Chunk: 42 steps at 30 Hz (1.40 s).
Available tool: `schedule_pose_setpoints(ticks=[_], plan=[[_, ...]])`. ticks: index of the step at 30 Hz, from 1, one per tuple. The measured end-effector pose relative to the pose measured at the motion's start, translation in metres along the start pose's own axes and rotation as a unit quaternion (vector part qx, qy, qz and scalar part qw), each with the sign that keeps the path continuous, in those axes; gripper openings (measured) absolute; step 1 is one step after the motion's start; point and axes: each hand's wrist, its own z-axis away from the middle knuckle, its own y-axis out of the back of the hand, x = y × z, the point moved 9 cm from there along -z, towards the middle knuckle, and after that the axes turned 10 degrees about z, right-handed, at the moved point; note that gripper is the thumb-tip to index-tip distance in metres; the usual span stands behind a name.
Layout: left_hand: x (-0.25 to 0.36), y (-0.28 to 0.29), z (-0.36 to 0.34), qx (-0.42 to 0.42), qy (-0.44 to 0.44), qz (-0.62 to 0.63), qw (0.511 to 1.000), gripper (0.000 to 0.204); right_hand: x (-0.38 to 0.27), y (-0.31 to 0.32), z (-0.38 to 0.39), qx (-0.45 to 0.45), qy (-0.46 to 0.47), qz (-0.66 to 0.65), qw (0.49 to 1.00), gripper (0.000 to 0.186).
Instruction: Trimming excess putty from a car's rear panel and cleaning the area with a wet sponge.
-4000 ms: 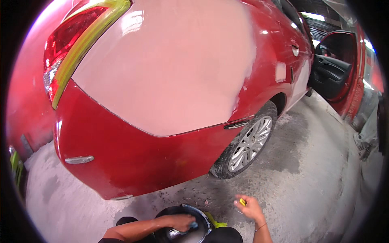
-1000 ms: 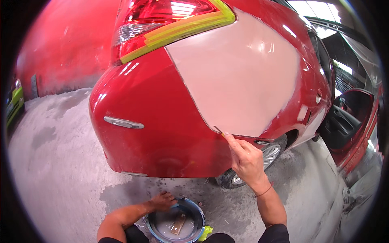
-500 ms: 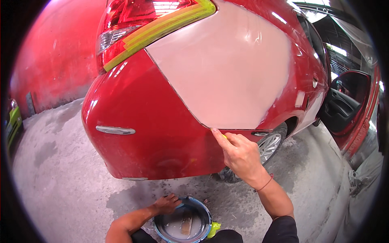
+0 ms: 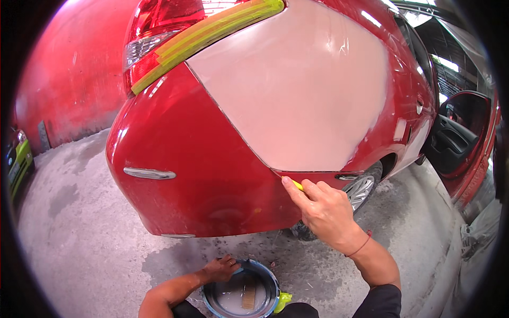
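Note:
My right hand is closed round a slim yellow-handled tool, index finger stretched along it. Its thin tip reaches the seam where the red rear bumper meets the pale, sanded-looking patch on the car's rear side panel. Most of the tool is hidden in the hand, so its exact kind does not show. Low down, my left hand has curled fingers at the rim of a blue basin, near a light blue edge or piece. Cloudy liquid and a tan, flat, ridged piece are in the basin.
Yellow-green masking tape edges the red tail light. A rear wheel is beyond my right hand; an open car door stands far right. A bright yellow-green crumpled item lies beside the basin. Another green vehicle is at left.
My right hand has moved slightly right and down, showing more of the yellow tool. The left hand stays by the basin rim; the view has shifted a little.

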Motion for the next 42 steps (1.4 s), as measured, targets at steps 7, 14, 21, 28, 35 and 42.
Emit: schedule_pose_setpoints(ticks=[7,14,21,28,35,42], plan=[[0.004,0.007,0.000,0.014,-0.016,0.001,1.000,0.045,0.014,0.005,0.007,-0.037,0.001,0.042,0.998,0.062],[0.003,0.002,0.001,-0.013,0.007,0.001,1.000,0.046,0.029,0.028,0.002,0.000,-0.016,0.039,0.999,0.054],[0.004,0.010,0.000,-0.005,0.006,0.015,1.000,0.043,0.021,0.011,-0.013,0.068,-0.001,-0.110,0.992,0.058],[0.007,0.013,-0.003,0.000,-0.001,0.001,1.000,0.043,0.025,0.002,-0.014,0.067,-0.006,-0.113,0.991,0.058],[0.003,0.002,-0.001,-0.010,-0.003,-0.026,1.000,0.047,0.016,0.005,-0.018,0.032,0.003,-0.048,0.998,0.056],[0.000,0.000,-0.005,-0.057,0.021,0.001,0.998,0.052,0.024,-0.001,-0.001,0.021,0.042,0.015,0.999,0.054]])
